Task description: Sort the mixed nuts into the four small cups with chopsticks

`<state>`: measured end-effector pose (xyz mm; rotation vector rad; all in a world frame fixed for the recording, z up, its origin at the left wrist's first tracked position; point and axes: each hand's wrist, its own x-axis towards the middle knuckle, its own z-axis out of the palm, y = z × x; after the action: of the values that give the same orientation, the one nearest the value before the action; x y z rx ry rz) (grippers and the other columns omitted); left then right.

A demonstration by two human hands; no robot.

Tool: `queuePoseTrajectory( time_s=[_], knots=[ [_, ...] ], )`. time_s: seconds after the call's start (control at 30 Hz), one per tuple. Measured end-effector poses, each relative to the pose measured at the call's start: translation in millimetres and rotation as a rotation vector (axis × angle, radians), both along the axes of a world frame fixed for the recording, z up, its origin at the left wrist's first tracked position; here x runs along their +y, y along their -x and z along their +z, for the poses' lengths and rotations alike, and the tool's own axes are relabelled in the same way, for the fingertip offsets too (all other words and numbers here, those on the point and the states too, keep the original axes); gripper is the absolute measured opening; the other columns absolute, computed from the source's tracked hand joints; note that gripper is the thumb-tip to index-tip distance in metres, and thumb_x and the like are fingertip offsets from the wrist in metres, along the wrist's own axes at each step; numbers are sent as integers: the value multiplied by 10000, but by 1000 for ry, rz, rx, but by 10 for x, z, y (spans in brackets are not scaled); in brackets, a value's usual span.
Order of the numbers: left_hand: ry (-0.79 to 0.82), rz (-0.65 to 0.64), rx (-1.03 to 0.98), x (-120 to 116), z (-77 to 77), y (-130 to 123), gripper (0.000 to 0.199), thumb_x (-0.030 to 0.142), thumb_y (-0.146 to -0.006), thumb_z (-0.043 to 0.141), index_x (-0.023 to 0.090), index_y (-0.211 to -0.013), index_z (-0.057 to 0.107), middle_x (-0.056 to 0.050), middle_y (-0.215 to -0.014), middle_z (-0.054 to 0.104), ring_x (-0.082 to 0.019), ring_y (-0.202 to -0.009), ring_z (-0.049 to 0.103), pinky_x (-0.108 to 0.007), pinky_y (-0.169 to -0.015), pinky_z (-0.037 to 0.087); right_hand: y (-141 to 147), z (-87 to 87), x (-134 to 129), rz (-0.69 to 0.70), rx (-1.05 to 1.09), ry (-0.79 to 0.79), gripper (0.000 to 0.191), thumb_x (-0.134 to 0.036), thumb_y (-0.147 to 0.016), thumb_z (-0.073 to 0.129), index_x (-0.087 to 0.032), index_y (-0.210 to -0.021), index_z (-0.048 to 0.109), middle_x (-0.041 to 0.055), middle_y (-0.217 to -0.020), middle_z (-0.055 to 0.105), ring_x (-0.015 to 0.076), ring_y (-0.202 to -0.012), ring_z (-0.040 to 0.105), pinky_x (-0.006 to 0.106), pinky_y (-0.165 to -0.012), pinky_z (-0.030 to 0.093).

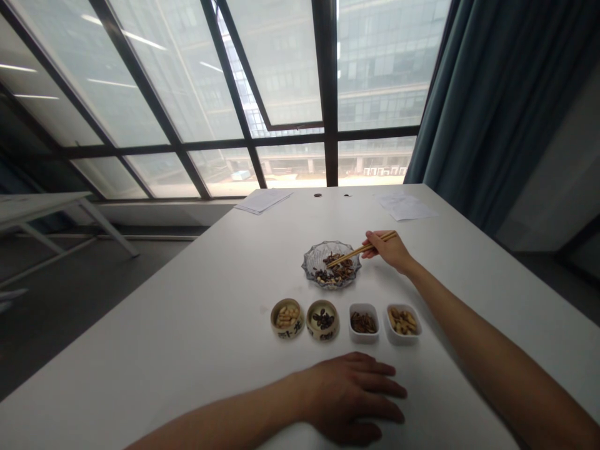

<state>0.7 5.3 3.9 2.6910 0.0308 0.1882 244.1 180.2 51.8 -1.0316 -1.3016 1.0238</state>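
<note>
My right hand (388,249) is closed around a pair of wooden chopsticks (359,252), whose tips are in a scalloped glass bowl (311,262) among mixed dark and brown pieces. In front of the bowl stand a round dish of peanuts (287,317), a round dish of dark seeds (323,319), a square white container of thin brown pieces (364,322) and another with tan pieces (404,322). My left hand (354,397) lies on the table with fingers spread, nearer to me than the square containers, holding nothing.
The white table (210,312) reaches toward the windows. Papers (263,201) lie at its far left and more sheets (405,206) at its far right. Two small dark round spots sit near the far edge. A blue curtain (487,94) hangs at the right, and another table (42,205) stands at the left.
</note>
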Motion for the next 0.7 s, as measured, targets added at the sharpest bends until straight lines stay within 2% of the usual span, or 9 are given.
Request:
queuePoseTrajectory(
  time_s=[0.27, 0.7],
  knots=[
    [-7, 5, -25, -2, -40, 10, 463, 434, -997, 464, 228, -1387, 603, -19, -1574, 529, -238, -1542, 395, -394, -1294, 306, -27, 2, 12, -7, 20, -49, 651, -766, -679, 811, -121, -728, 732, 120, -593, 740, 211, -492, 737, 230, -456, 610],
    [-11, -4, -27, 6, -51, 4, 470, 435, -999, 451, 214, -1383, 610, -26, -1576, 527, -242, -1543, 392, -391, -1292, 302, 72, -92, 22, -11, 17, -29, 661, -792, -635, 813, -139, -697, 735, 106, -589, 746, 204, -501, 742, 236, -475, 630]
  ],
)
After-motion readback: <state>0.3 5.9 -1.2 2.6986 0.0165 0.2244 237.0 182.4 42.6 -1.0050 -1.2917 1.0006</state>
